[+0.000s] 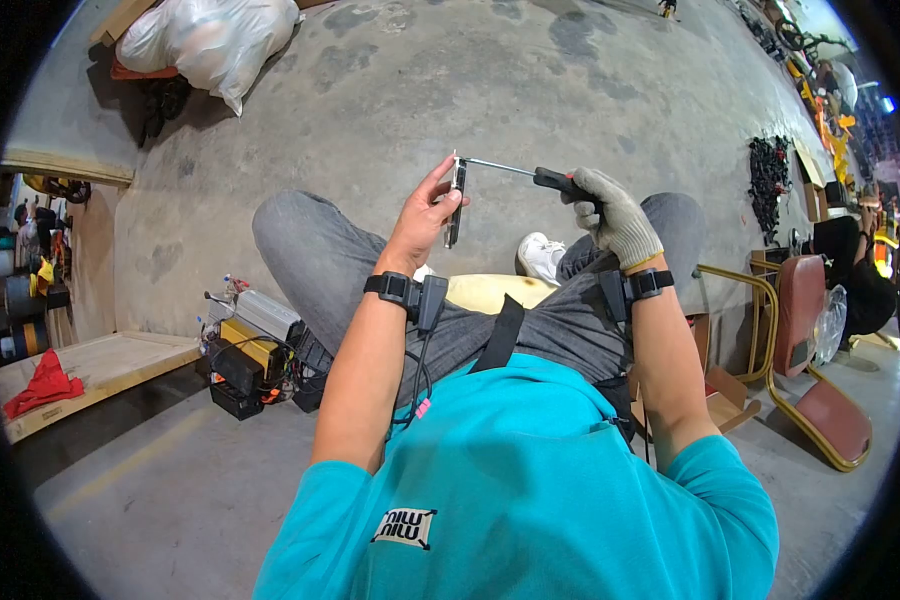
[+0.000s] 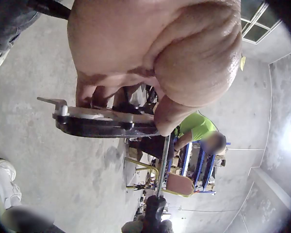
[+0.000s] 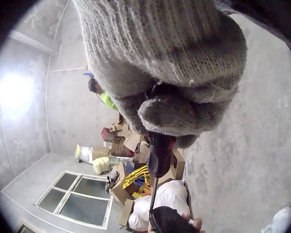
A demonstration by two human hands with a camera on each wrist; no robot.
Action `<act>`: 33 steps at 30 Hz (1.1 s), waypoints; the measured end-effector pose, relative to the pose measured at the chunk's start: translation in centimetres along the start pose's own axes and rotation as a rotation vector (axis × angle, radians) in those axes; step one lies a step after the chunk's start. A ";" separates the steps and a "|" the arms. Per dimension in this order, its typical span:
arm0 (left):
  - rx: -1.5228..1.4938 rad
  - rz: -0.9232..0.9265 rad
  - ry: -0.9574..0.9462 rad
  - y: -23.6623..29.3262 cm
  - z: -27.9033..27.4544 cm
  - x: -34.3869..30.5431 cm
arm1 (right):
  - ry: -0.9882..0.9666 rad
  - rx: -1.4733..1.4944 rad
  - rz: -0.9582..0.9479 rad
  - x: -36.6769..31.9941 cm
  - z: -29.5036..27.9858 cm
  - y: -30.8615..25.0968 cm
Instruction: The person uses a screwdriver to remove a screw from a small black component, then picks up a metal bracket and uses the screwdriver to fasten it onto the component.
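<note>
My bare left hand grips a narrow, flat black part with a pale metal side between thumb and fingers, held upright above my lap. In the left wrist view, a thin pale tab juts from one end of this black part; I cannot tell its kind. My right hand, in a grey knit glove, holds a screwdriver by its black handle. The shaft points left, its tip right at the part's upper end. In the right wrist view, gloved fingers curl round the screwdriver handle.
A pale yellow seat shows between my legs. On the left are a pile of electrical gear and a wooden platform with a red cloth. A white bag lies ahead; a brown chair stands right.
</note>
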State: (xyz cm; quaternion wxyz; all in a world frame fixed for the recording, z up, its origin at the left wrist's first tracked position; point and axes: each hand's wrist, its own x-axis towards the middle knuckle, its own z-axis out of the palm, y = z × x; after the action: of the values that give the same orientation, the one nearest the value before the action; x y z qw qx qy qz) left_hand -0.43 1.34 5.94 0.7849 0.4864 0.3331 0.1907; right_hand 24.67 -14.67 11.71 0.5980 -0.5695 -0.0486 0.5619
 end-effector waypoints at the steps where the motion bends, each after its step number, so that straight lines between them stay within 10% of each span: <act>1: -0.006 -0.002 0.000 0.0 0.0 0.0 | -0.004 -0.005 -0.007 -0.1 0.0 0.0; 21: 0.004 -0.004 0.002 -0.3 -0.3 0.2 | 0.061 -0.342 0.037 -1.3 1.2 -0.6; 33: 0.018 -0.004 -0.011 -0.1 -0.3 0.1 | -0.063 -0.207 -0.271 0.1 -0.2 0.5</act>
State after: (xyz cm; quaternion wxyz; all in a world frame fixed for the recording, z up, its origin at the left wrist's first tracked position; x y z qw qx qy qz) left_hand -0.53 1.57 5.75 0.7825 0.4939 0.3318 0.1833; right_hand 24.57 -14.87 11.21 0.6048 -0.5983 -0.2013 0.4855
